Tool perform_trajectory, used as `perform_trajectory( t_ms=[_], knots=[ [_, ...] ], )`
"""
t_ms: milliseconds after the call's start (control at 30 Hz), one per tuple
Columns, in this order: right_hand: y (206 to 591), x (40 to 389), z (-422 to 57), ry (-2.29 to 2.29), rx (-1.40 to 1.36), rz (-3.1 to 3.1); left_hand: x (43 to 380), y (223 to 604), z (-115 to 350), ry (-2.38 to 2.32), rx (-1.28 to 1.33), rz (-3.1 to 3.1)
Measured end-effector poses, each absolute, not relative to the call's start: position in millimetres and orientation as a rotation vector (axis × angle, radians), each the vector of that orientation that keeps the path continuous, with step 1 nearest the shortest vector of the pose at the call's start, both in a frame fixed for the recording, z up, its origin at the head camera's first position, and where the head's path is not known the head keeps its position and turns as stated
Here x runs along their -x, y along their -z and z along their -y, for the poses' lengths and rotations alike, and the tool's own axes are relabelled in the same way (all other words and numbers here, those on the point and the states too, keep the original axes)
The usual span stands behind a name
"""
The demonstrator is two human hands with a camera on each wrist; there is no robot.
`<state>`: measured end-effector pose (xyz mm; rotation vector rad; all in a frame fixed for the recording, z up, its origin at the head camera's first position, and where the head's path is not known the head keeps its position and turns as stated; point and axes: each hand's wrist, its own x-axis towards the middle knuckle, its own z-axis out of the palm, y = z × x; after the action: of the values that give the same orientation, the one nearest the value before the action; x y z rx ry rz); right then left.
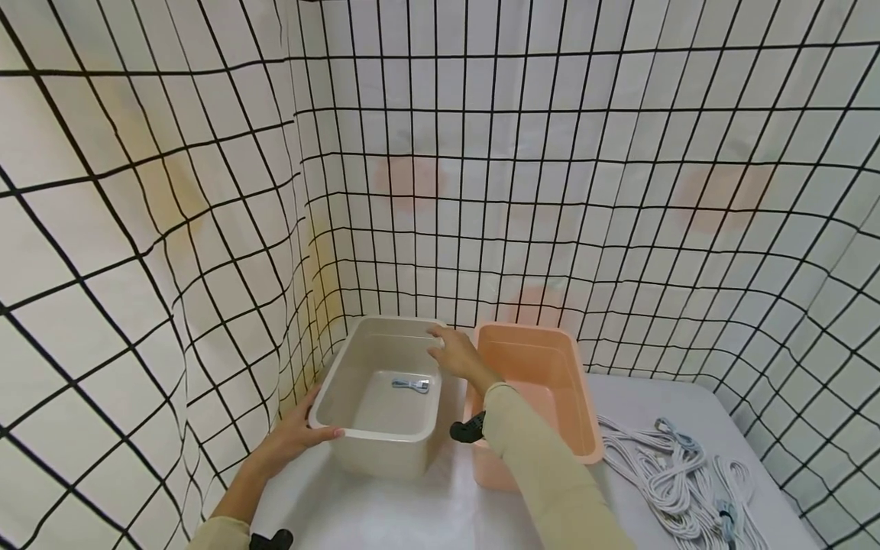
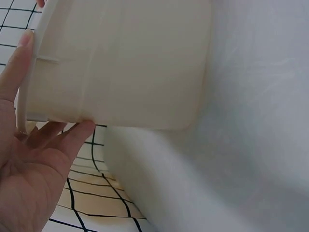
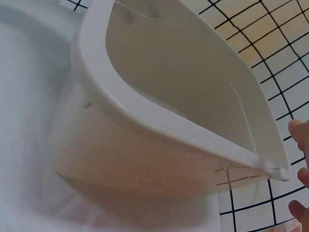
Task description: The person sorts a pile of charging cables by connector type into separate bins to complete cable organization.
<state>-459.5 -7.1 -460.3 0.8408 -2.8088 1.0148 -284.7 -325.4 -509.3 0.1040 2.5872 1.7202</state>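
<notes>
A beige plastic bin (image 1: 378, 457) stands on the white surface, with one small bundled whitish-blue cable (image 1: 411, 386) lying on its floor. My left hand (image 1: 292, 437) grips the bin's near left corner. In the left wrist view, the thumb of that hand (image 2: 24, 179) lies along the rim while the other fingers press the outer wall. Over by the far right corner is my right hand (image 1: 459, 357), its fingers spread and slightly bent. Seen from the right wrist, those fingertips (image 3: 299, 133) are apart from the bin's rim (image 3: 130, 104), with nothing held.
Right of the beige bin stands a peach bin (image 1: 587, 409), beneath my right forearm. Farther right lies a heap of white cables (image 1: 674, 481), some with blue-grey ends. Black netting (image 1: 522, 221) over pale sheeting encloses the back and sides.
</notes>
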Motion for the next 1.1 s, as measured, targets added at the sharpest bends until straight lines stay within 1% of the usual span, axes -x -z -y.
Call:
perform_trajectory(
  t_ms=[200,433,667,900,1100],
  knots=[
    [455.4,458.9,4.3,-0.998,-0.876,2.795,287.8,509.1,326.4,-1.699,-0.097,-2.597],
    [445.1,454.7,-1.3,-1.047,-0.931,2.785,284.6,505.5,325.2,-1.646,-0.190,-2.659],
    [447.1,450.6,-15.4,-1.074,-0.919,2.773,285.2,507.7,325.4,-1.702,-0.102,-2.588],
    [446.6,450.4,-30.0,-1.194,-0.913,2.735,286.1,507.4,326.3,-1.699,-0.114,-2.606],
    [451.8,452.0,-42.0,-1.197,-0.928,2.723,284.2,509.1,325.0,-1.705,-0.126,-2.596]
  ],
)
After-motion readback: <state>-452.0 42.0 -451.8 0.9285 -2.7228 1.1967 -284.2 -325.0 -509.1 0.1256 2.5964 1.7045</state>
